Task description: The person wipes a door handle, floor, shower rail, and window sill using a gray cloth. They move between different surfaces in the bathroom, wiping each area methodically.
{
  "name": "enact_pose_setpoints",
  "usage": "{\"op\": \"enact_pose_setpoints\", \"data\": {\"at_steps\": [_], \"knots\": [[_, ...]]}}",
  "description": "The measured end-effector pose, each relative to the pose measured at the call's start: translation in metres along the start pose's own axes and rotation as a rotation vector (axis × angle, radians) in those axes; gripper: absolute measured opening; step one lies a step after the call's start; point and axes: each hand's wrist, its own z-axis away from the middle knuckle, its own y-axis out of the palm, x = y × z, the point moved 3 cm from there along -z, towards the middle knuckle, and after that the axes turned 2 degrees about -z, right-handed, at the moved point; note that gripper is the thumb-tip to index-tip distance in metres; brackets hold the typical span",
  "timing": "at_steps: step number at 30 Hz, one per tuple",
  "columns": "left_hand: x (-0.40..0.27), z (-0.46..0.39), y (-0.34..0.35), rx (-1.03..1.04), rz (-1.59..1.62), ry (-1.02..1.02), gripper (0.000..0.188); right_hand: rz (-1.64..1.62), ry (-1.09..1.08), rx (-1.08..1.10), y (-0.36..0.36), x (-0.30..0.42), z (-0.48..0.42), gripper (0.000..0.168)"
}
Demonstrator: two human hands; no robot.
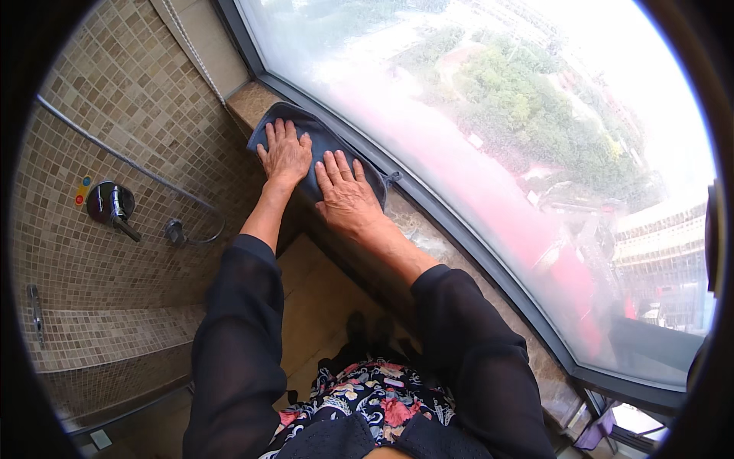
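A grey-blue cloth (314, 129) with a small hanging loop lies on the stone window sill (421, 226), against the dark window frame. My left hand (287, 154) rests flat on the cloth's left part, with its fingers spread. To its right, my right hand (346, 192) presses palm down on the cloth, its fingers a little apart and pointing towards the window. Neither hand grips the cloth. Some of the cloth and sill is hidden under my hands.
The large window pane (459, 143) rises beyond the sill. On the left tiled wall are a chrome shower mixer (110, 203), a metal hose (137, 166) and a hose outlet (175, 232). A beaded cord (198, 57) hangs near the corner. A purple cloth (596, 431) hangs at lower right.
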Motion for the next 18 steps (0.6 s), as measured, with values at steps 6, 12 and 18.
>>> {"op": "enact_pose_setpoints", "data": {"at_steps": [6,12,18], "knots": [[0.008,-0.024,0.002,-0.037,-0.027,-0.068,0.058,-0.001,-0.017,0.023,0.004,-0.003,-0.027,0.07],[0.021,-0.055,-0.001,-0.068,-0.093,-0.068,0.059,-0.061,-0.028,-0.005,0.011,-0.006,-0.056,0.072],[0.033,-0.081,0.003,-0.129,-0.207,0.038,0.058,-0.119,-0.028,-0.139,0.033,-0.005,-0.076,0.074]]}}
